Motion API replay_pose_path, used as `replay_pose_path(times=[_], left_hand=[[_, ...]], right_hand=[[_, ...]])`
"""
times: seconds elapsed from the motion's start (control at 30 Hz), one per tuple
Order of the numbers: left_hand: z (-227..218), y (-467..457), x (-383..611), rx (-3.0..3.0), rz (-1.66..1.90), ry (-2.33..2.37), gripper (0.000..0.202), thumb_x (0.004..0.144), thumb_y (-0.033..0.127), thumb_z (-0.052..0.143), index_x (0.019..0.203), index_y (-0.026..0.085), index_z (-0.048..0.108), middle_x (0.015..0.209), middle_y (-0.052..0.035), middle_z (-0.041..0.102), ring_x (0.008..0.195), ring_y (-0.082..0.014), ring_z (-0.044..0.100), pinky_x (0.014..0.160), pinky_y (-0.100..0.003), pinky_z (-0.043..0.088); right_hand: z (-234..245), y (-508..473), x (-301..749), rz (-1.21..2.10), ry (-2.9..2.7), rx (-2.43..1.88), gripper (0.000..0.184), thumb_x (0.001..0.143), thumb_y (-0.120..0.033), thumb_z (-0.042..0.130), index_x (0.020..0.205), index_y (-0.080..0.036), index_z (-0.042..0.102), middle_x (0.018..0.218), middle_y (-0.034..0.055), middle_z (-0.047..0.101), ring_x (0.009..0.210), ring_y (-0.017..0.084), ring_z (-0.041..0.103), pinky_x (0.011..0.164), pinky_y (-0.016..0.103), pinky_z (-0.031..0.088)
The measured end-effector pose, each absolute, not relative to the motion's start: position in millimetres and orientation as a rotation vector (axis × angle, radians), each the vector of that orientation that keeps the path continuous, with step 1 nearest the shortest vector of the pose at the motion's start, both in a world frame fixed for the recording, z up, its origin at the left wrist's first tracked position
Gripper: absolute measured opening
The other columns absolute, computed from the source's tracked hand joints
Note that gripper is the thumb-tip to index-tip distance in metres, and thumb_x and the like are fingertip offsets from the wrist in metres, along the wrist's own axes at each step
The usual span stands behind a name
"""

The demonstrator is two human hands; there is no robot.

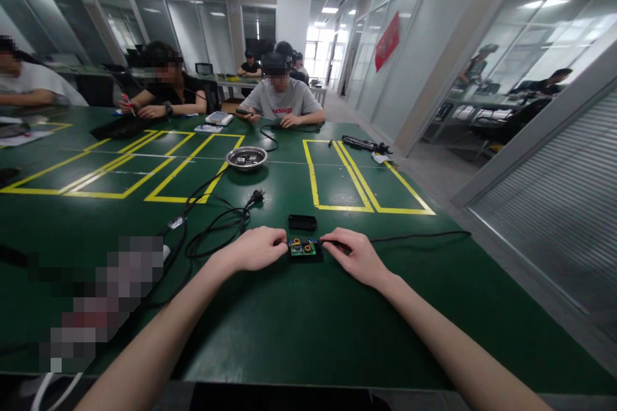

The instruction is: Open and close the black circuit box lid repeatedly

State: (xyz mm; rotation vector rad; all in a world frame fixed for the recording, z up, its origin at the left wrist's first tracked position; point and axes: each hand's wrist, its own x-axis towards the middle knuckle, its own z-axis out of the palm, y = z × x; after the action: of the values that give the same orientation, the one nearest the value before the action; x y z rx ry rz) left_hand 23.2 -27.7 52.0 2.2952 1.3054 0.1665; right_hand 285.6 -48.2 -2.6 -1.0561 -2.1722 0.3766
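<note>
A small green circuit board [299, 249] with copper-wound coils lies in a shallow black plastic case half [313, 258] on the table. At its left end my left hand [258, 249] is closed, thumb against the curled fingers; what they hold is hidden. My right hand [357, 255] pinches at the board's right end, where a black cable [419, 236] comes out from behind the hand and runs right across the table. Just beyond the board sits the other black case half [303, 223], apart from both hands.
Left of my hands lies a coiled black cord [212, 234] with a plug [257, 197]. A blurred-out power strip [110, 295] is nearer me. Farther off stand a metal bowl [246, 158] with metal parts and a folded black tripod [364, 143]. Co-workers [284, 99] sit opposite.
</note>
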Motion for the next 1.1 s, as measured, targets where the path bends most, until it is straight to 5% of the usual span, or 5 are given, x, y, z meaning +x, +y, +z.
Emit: replay_pose_path(times=[0.23, 0.7, 0.93, 1.1], left_hand=[[60, 26, 43, 1.851, -0.205, 1.198, 0.014, 0.067, 0.029, 0.06, 0.057, 0.02, 0.057, 0.05, 0.0002, 0.054, 0.044, -0.0141, 0.047, 0.045, -0.025, 0.04], [53, 85, 60, 1.568, -0.63, 0.975, 0.008, 0.051, 0.022, 0.068, 0.058, 0.019, 0.068, 0.063, -0.0101, 0.072, 0.064, -0.0282, 0.071, 0.055, -0.04, 0.062], [58, 49, 33, 1.589, -0.303, 0.999, 0.011, 0.06, 0.026, 0.067, 0.067, 0.018, 0.065, 0.06, -0.0019, 0.064, 0.054, -0.0172, 0.062, 0.054, -0.029, 0.056], [41, 2, 13, 1.679, 0.177, 1.017, 0.017, 0.072, 0.033, 0.063, 0.078, 0.018, 0.061, 0.062, 0.0053, 0.053, 0.047, -0.0076, 0.043, 0.044, -0.019, 0.032]], right_hand=[[-10, -44, 291, 0.395, -2.158, -1.06, 0.019, 0.099, -0.031, 0.056, 0.097, -0.021, 0.073, 0.082, 0.0058, 0.072, 0.065, 0.019, 0.064, 0.058, 0.031, 0.05], [-11, -41, 287, 0.425, -2.153, -1.072, 0.021, 0.098, -0.031, 0.055, 0.094, -0.02, 0.073, 0.078, 0.0048, 0.071, 0.059, 0.017, 0.059, 0.056, 0.03, 0.047], [-5, -46, 285, 0.424, -2.124, -1.038, 0.018, 0.097, -0.028, 0.057, 0.094, -0.02, 0.073, 0.073, 0.0023, 0.065, 0.057, 0.016, 0.055, 0.057, 0.029, 0.045], [-2, -50, 284, 0.448, -2.128, -1.048, 0.017, 0.096, -0.028, 0.058, 0.095, -0.02, 0.073, 0.074, 0.0026, 0.066, 0.056, 0.015, 0.054, 0.055, 0.029, 0.044]])
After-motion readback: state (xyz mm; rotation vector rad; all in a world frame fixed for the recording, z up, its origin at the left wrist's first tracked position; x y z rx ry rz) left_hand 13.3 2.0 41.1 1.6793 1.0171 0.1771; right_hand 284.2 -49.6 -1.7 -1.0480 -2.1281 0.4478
